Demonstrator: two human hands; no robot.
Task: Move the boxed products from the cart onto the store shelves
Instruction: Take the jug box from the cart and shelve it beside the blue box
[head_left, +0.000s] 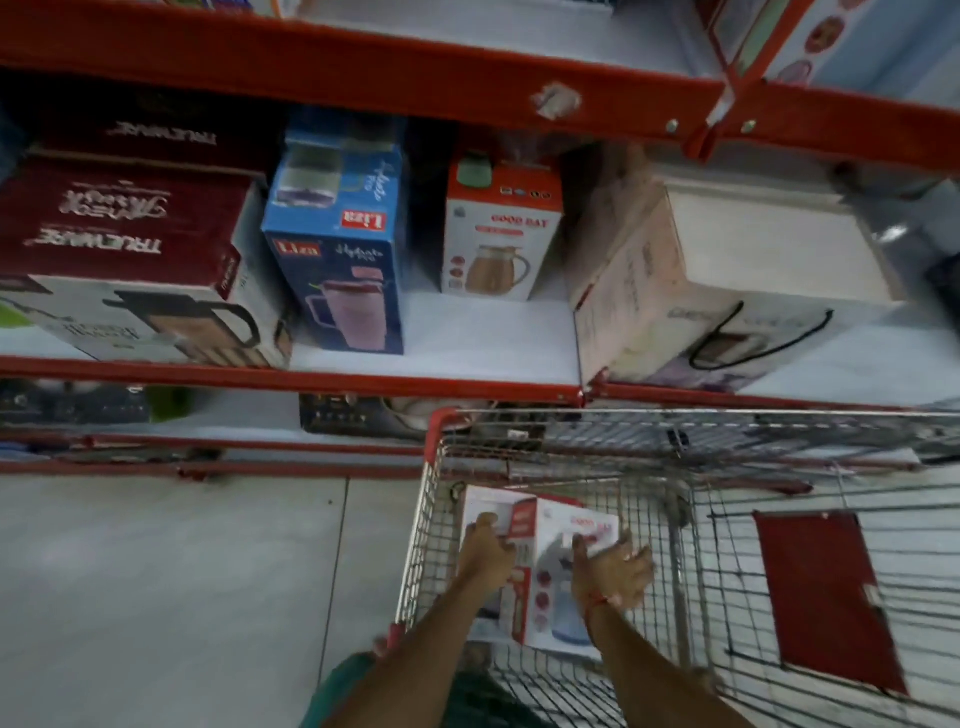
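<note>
Wire cart (431, 525); white-red jug-printed box (550, 566)

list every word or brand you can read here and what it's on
"TRUEWARE", upside down: dark red box, shelf left.
"Liza": blue box, on its top and front.
"GOOD DAY", blurred: white and orange box.
Box in the cart: red print too blurred to read.
Big pale box: print too faint.

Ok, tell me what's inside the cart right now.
The wire cart holds one white and red boxed jug, with the left hand and right hand on its sides. A red panel hangs on the cart's mesh. Anything beneath the box is hidden.
</note>
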